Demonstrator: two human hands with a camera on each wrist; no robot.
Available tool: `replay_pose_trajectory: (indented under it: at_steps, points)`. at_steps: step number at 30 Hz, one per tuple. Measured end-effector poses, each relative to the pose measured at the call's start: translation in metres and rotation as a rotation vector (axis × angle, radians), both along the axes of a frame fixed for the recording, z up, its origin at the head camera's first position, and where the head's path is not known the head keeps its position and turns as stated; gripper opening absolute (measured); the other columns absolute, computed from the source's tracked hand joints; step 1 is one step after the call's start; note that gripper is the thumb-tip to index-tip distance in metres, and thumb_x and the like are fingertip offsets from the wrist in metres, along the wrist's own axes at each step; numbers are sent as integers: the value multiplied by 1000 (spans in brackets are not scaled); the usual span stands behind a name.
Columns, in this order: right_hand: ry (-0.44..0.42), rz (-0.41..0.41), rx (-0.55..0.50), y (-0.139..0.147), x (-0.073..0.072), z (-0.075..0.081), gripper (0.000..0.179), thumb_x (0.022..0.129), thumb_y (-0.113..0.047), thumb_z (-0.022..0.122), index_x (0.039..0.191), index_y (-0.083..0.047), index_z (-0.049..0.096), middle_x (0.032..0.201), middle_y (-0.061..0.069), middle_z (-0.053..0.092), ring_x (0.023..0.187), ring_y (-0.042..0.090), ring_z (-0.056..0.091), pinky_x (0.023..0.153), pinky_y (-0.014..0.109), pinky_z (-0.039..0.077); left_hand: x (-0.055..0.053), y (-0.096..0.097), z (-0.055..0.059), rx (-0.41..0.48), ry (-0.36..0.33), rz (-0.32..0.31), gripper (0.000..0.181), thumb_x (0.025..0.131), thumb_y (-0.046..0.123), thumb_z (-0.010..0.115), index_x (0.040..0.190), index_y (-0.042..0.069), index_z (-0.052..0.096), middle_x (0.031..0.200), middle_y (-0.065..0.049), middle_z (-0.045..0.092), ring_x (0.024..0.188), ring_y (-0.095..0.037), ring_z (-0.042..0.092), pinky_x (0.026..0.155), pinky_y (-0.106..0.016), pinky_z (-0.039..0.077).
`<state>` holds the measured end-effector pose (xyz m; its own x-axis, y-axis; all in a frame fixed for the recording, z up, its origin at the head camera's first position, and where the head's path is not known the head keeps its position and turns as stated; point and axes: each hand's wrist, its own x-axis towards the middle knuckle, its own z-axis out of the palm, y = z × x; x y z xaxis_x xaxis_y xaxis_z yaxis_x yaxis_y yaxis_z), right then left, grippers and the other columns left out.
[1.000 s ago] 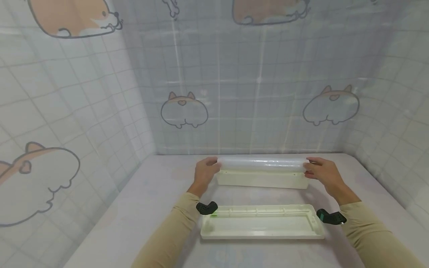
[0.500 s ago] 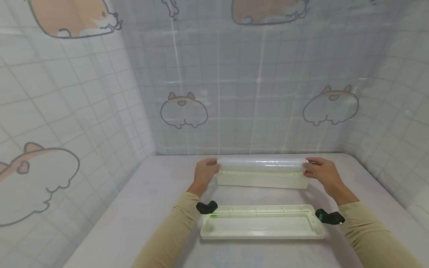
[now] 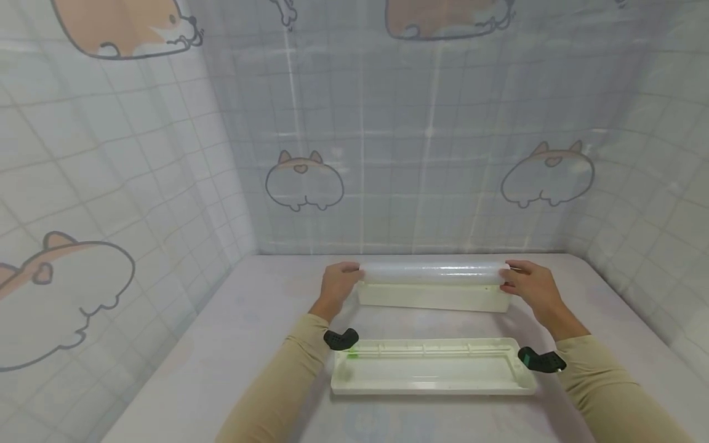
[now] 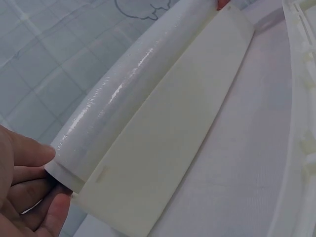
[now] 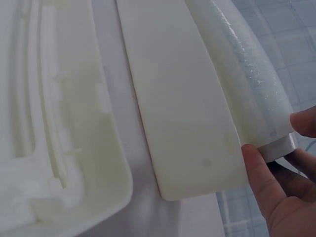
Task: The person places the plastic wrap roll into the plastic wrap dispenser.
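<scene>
1. Head: the left grip (image 3: 339, 284) and right grip (image 3: 533, 286) grasped the film roll (image 3: 432, 272) between them, along the box (image 3: 432, 298); uneven heights risked tilting it
2. Left wrist: a slack pinch risked slipping; thumb lay above, fingers curled below
3. Right wrist: a fingertip touching the box risked getting trapped; thumb lay against the film roll

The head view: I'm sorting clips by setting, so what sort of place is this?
Probably a makeshift recording booth: creased, dog-printed sheeting walls the table on three sides, and the black devices look worn for filming. The shiny roll and pale plastic tray don't settle it further.
</scene>
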<state>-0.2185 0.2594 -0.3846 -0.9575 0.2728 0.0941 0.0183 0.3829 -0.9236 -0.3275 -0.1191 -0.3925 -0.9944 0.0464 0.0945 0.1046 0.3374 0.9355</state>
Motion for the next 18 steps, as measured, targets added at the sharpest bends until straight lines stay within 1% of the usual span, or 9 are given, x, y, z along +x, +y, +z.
replay_pose_trajectory:
  at_steps: [3,6,10,13,18]
  points:
    - [5,-2,2,-1,1,0,64,104,-29,54,149,12,33,140,36,47,111,32,64,84,22,55,-2,0,-2,1,14,5,34,90,18,70,121,2,71,126,-14,66,123,-32,57,103,-48,47]
    - [6,4,1,-2,1,0,64,104,-29,54,150,11,33,141,36,46,116,38,61,84,22,55,-3,1,-4,4,25,23,32,89,15,70,118,2,72,125,-14,67,121,-32,57,102,-47,47]
    - [-1,5,8,-3,1,0,65,104,-29,55,151,9,31,146,36,41,122,45,56,85,24,55,-4,3,-5,-6,37,44,30,88,13,69,116,3,74,124,-13,68,120,-31,59,100,-47,49]
    - [-1,7,11,-2,0,-1,65,104,-27,55,152,9,30,148,37,38,122,46,56,86,25,55,-4,4,-5,-20,39,59,29,88,13,70,114,4,75,123,-12,69,121,-31,59,100,-46,49]
    - [12,23,15,-1,1,-2,64,104,-26,56,151,10,30,147,37,38,122,46,56,86,25,55,-6,5,-8,-38,38,88,27,87,15,69,112,6,77,121,-11,70,124,-31,58,101,-46,48]
